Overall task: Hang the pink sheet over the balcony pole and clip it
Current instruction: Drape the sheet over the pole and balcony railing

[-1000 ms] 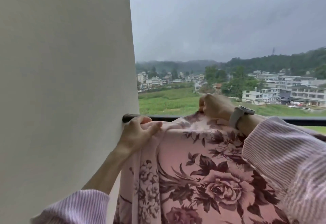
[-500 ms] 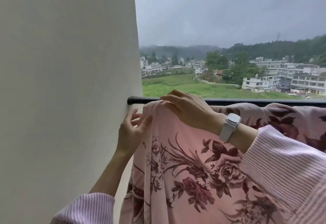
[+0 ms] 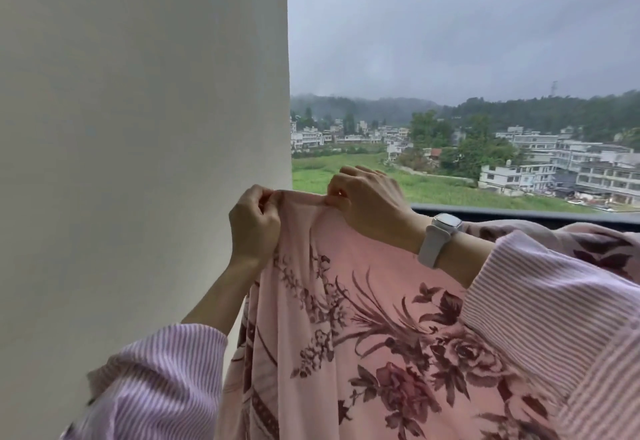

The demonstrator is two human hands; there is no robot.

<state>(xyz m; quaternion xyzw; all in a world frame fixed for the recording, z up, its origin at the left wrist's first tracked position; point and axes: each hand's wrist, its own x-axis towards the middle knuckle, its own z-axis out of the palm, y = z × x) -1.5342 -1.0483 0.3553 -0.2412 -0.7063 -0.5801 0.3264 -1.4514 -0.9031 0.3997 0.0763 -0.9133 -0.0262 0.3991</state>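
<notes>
Both hands, left hand (image 3: 254, 223) and right hand (image 3: 369, 202), pinch pink sheet (image 3: 363, 318) top edge at 12 o'clock, stretching it flat along pole (image 3: 519, 210) for clipping.

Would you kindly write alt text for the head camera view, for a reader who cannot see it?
Two hands, the left hand and right hand, pinch the top edge of a pink floral sheet beside a white wall. A dark balcony pole runs right, with fields, buildings and grey sky beyond. No clip is visible.
</notes>
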